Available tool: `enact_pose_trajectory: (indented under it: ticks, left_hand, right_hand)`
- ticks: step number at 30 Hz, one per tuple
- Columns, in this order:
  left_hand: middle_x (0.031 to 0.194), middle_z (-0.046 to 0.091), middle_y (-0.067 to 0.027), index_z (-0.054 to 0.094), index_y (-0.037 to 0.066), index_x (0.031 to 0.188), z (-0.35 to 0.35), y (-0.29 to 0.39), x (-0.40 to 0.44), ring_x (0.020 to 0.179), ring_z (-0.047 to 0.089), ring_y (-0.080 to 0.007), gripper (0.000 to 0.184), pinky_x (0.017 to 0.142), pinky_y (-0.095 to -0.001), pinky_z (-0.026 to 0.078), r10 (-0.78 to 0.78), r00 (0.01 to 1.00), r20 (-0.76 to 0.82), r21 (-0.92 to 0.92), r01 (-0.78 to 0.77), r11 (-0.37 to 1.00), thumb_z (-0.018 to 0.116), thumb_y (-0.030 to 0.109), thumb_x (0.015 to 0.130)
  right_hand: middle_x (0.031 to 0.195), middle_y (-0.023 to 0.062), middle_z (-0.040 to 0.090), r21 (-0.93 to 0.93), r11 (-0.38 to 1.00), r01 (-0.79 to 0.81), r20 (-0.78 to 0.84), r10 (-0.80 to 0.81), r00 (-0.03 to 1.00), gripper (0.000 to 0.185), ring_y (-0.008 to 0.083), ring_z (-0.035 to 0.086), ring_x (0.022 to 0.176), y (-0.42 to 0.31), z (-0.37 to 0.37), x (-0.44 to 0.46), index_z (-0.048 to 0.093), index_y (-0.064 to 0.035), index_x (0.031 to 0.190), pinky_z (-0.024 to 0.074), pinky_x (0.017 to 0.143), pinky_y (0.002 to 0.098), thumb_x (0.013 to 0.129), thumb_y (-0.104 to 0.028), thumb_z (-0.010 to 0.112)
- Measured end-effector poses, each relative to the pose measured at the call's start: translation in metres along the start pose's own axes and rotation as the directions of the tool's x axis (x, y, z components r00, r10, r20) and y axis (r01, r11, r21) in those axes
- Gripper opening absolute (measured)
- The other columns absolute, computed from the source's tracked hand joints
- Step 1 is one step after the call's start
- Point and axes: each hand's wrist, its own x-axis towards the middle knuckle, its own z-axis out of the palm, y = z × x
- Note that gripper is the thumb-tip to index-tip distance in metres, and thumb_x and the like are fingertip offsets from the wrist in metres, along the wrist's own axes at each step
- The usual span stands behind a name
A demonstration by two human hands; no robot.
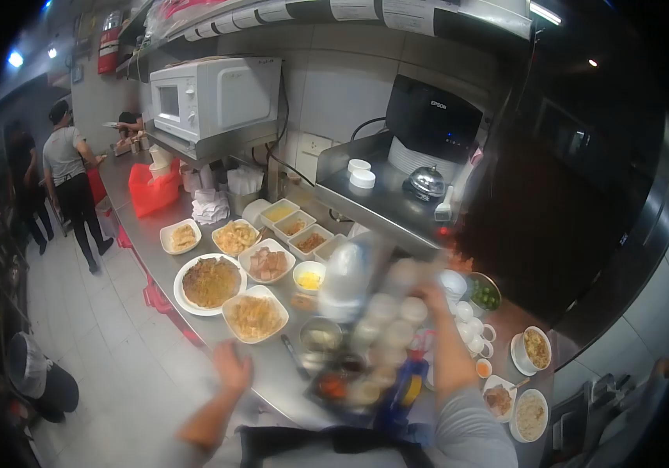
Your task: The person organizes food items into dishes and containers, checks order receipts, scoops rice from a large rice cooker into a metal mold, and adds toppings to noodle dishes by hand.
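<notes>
My left hand (231,366) is beside the counter's front edge, just below a square bowl of food (255,314); its fingers are apart and hold nothing. My right hand (426,282) reaches over the counter near a blurred group of white cups (385,324). Motion blur smears its fingers, and whether it holds something cannot be made out. A large, blurred whitish container (344,281) stands left of the right hand. Under the right forearm lies a blurred blue bottle (408,386). A small bowl with yellow pieces (308,276) sits left of the whitish container.
Food fills a round plate (209,285) and several bowls at the left. More bowls (535,349) stand at the right. Above are a microwave (217,97) and a shelf with a black printer (434,117) and bell (428,181). A person (69,164) stands at the far left.
</notes>
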Motion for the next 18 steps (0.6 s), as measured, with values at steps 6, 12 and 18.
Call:
enact_pose_trajectory:
  ticks: [6,12,18]
  left_hand:
    - [0.117,0.041,-0.0203,0.042,0.002,0.115,-0.005,0.001,-0.001,0.115,0.035,-0.0376,0.052,0.1,-0.0447,0.024,-0.067,0.997,0.026,0.013,0.067,0.998,0.062,0.014,0.069]
    - [0.142,0.018,-0.0238,0.026,0.004,0.136,0.036,-0.044,-0.003,0.131,0.017,-0.042,0.068,0.107,-0.0476,0.019,-0.41,0.9,-0.149,0.043,0.42,0.907,0.059,0.02,0.078]
    - [0.14,0.023,-0.0227,0.023,0.01,0.139,0.028,-0.046,0.041,0.129,0.025,-0.0379,0.065,0.097,-0.0535,0.033,-0.609,0.79,-0.074,0.162,0.612,0.774,0.051,0.031,0.086]
  right_hand:
    - [0.112,0.0093,0.054,-0.081,0.854,0.514,-0.57,-0.462,0.679,0.057,0.0189,0.053,0.101,-0.086,-0.04,-0.06,0.046,-0.0038,0.119,0.0419,0.088,0.0327,0.071,-0.019,0.072]
    - [0.096,0.0107,0.063,-0.713,0.686,0.146,-0.285,-0.473,0.834,0.055,0.0201,0.06,0.088,-0.163,-0.137,-0.156,0.054,-0.0037,0.107,0.046,0.08,0.0322,0.059,-0.022,0.071]
    - [0.114,0.0212,0.057,-0.938,-0.076,-0.337,-0.338,-0.005,0.941,0.086,0.0328,0.055,0.107,-0.135,-0.204,-0.238,0.052,-0.0076,0.12,0.043,0.091,0.0392,0.045,-0.04,0.079]
